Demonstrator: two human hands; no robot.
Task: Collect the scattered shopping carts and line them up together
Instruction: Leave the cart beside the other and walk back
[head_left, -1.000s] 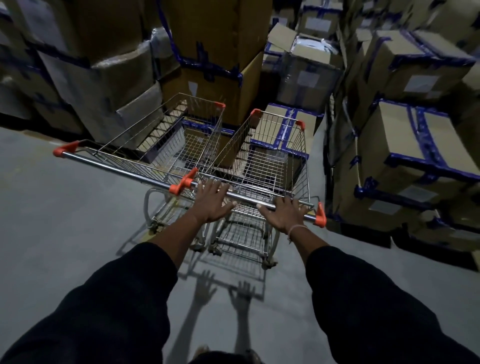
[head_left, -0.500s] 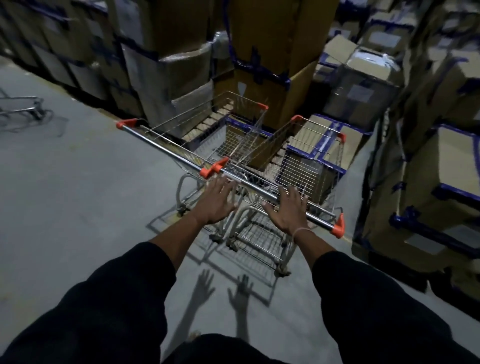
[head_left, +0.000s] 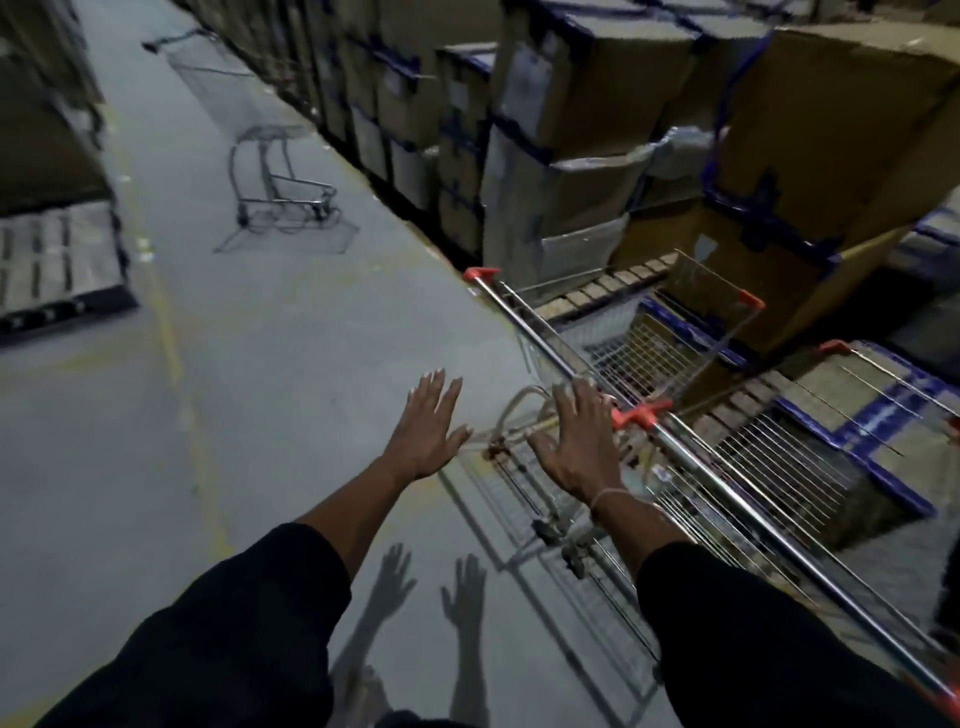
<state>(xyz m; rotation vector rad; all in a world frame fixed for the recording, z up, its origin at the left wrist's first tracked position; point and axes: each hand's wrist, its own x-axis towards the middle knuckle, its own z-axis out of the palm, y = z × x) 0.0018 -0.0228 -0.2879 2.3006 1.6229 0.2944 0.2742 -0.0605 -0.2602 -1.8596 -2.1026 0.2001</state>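
Observation:
Two wire shopping carts with orange handle ends stand side by side at the right, against stacked boxes: the nearer cart (head_left: 810, 467) and the farther cart (head_left: 654, 343). A third cart (head_left: 270, 140) stands alone far up the aisle. My left hand (head_left: 428, 428) is flat with fingers spread, in the air over the floor, left of the carts. My right hand (head_left: 576, 447) is also flat and spread, over the farther cart's handle bar (head_left: 535, 332) by the orange end caps; no fingers wrap the bar.
Tall stacks of cardboard boxes (head_left: 597, 104) with blue tape line the right side of the aisle. More stacked goods and a pallet (head_left: 57, 260) sit at the left. Grey concrete floor (head_left: 260, 415) with a faded yellow line runs up the aisle.
My view has swung left up the aisle. Both hands have come off the nearer cart's handle; the left now hangs over bare floor, and the far cart has come into view.

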